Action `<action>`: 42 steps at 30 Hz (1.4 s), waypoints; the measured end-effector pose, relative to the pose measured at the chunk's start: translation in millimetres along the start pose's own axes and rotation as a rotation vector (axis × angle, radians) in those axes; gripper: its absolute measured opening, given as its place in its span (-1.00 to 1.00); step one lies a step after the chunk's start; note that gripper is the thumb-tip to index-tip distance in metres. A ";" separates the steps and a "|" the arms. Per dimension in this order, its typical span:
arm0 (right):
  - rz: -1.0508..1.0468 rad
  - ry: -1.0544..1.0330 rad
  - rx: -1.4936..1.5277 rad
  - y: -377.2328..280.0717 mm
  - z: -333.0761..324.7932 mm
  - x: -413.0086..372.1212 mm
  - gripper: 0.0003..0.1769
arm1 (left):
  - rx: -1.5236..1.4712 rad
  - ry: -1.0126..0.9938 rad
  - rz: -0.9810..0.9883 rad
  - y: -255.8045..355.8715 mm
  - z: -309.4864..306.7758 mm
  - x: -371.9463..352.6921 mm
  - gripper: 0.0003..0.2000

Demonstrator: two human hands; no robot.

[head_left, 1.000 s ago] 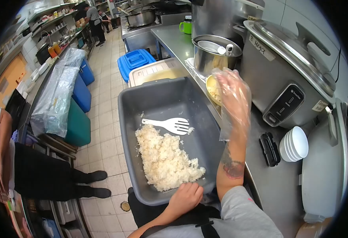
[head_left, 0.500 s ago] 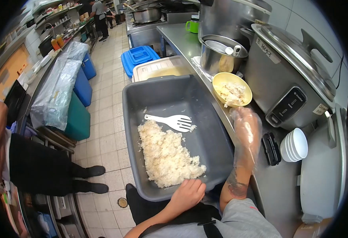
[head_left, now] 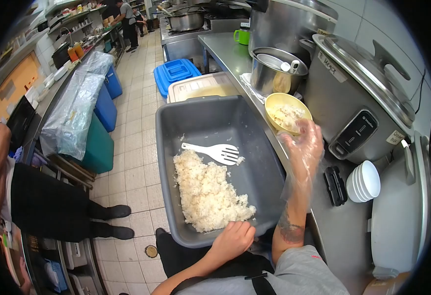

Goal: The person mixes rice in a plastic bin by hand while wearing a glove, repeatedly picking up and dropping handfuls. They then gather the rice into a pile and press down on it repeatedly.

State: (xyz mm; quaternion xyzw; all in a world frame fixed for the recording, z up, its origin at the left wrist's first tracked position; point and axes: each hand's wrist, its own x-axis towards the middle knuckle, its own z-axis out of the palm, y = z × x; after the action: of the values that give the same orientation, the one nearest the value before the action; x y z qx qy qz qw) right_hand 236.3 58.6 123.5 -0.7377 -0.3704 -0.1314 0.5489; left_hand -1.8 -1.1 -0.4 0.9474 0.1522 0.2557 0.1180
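Grey plastic makes up the big tub (head_left: 205,120) at the centre of the frame, which holds a mound of cooked rice (head_left: 208,194) and a white slotted spatula (head_left: 213,151). The left hand (head_left: 232,241), at lower centre, is closed over the tub's near rim. Right of the tub, above the steel surface (head_left: 343,231), the right hand (head_left: 306,142) in a clear plastic glove curves its fingers at the near edge of a yellow bowl (head_left: 273,104) beside the rice cooker (head_left: 363,98); whether it grips the bowl cannot be told.

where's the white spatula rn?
Head view, centre: the white spatula lies inside the grey tub, just beyond the rice pile, left of the yellow bowl.
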 end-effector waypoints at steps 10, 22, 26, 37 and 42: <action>-0.101 -0.074 -0.202 9.3 27.4 34.5 -0.77 | 0.002 0.006 -0.002 -0.2 0.2 -0.9 -0.83; -0.272 -0.027 0.111 -46.2 30.2 13.2 -0.81 | -0.008 0.004 -0.013 -1.3 0.5 1.0 -0.83; -0.256 -0.705 0.201 -49.6 67.6 -20.0 -0.82 | 0.016 -0.006 -0.007 -1.4 1.4 -0.3 -0.83; -0.625 -1.388 -0.489 85.0 194.0 -163.8 -0.80 | 0.039 0.012 -0.001 -0.1 5.9 -0.1 -0.84; 0.057 -1.602 -0.051 86.1 182.8 -113.4 -0.82 | 0.042 -0.024 -0.005 -1.3 4.4 -1.1 -0.83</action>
State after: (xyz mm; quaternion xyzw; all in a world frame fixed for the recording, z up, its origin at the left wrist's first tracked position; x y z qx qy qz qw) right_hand 178.5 168.2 -72.2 -0.6292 -0.6297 0.4439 0.1023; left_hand -0.6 -0.8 -5.0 0.9523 0.1585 0.2409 0.1003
